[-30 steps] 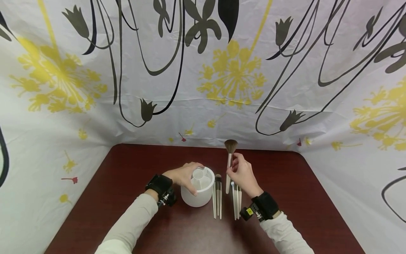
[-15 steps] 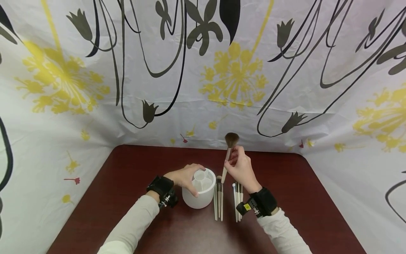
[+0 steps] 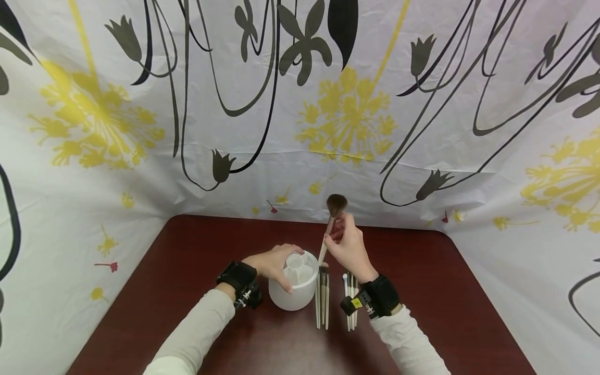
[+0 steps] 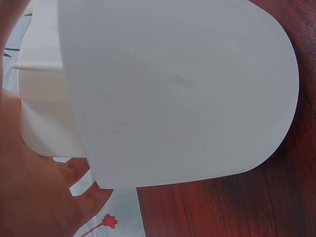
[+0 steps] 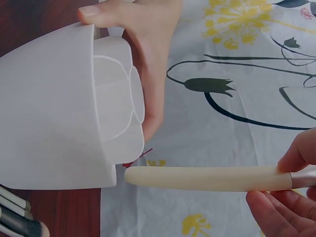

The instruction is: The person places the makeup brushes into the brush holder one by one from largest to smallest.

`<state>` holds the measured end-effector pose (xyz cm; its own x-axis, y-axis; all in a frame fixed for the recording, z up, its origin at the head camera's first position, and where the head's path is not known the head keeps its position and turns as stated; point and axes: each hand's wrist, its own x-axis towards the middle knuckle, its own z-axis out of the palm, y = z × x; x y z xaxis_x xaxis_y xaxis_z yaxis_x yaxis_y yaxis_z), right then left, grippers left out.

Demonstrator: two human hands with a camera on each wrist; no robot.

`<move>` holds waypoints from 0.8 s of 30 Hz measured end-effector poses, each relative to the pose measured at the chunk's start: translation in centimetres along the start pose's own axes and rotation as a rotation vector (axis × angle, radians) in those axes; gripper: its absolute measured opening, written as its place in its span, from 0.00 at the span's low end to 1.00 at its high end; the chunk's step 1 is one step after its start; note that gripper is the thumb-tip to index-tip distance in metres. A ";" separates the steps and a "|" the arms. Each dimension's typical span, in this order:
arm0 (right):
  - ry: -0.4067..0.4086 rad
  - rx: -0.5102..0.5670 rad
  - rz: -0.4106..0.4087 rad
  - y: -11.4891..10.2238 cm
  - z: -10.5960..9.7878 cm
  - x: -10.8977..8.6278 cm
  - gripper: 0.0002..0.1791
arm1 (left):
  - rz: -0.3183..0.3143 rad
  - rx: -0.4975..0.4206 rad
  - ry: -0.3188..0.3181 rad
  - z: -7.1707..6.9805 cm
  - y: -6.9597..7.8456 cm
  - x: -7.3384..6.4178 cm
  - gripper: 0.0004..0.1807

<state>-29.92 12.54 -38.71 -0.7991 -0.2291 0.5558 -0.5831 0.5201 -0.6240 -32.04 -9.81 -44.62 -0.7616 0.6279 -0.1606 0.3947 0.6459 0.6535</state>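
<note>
- Right hand has the fluffy makeup brush pinched near its ferrule, bristles up; that hold, I'd judge, keeps the handle free and the bristles untouched.
- Left hand is clamped round the white brush holder, thumb near, fingers across the far side, probably to steady it, mid-bench between the left and right edges.
- Brush handle sits just beside the holder's rim, between the two hands!
- Two brush bundles, one beside the holder, another below the right wrist, lie lengthwise, apparently for easy picking.
</note>
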 end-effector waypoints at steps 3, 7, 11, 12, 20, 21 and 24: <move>0.004 0.008 -0.006 0.0 0.3 0.2 0.24 | 0.010 0.009 0.000 0.0 0.0 0.0 0.53; 0.006 0.025 -0.006 -0.2 0.6 0.5 0.23 | 0.012 0.021 -0.003 0.0 -0.2 0.1 0.53; -0.006 0.037 0.009 -0.4 0.9 0.6 0.23 | 0.019 0.022 -0.003 0.0 -0.2 0.2 0.53; -0.009 0.035 0.010 -0.4 1.0 0.7 0.22 | 0.021 0.022 -0.002 0.0 -0.1 0.2 0.53; -0.009 0.033 -0.007 -0.3 1.6 0.7 0.22 | 0.015 0.027 0.002 0.0 0.0 0.1 0.53; -0.012 0.032 -0.011 -0.3 1.7 0.7 0.22 | 0.012 0.026 0.001 0.0 -0.1 0.0 0.53; -0.022 0.032 -0.012 -0.1 2.0 0.5 0.22 | 0.008 0.018 0.003 0.1 -0.1 0.0 0.53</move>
<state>-30.56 10.74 -39.48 -0.7949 -0.2535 0.5512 -0.5968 0.4908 -0.6348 -32.02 -9.83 -44.71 -0.7599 0.6317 -0.1535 0.4099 0.6489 0.6411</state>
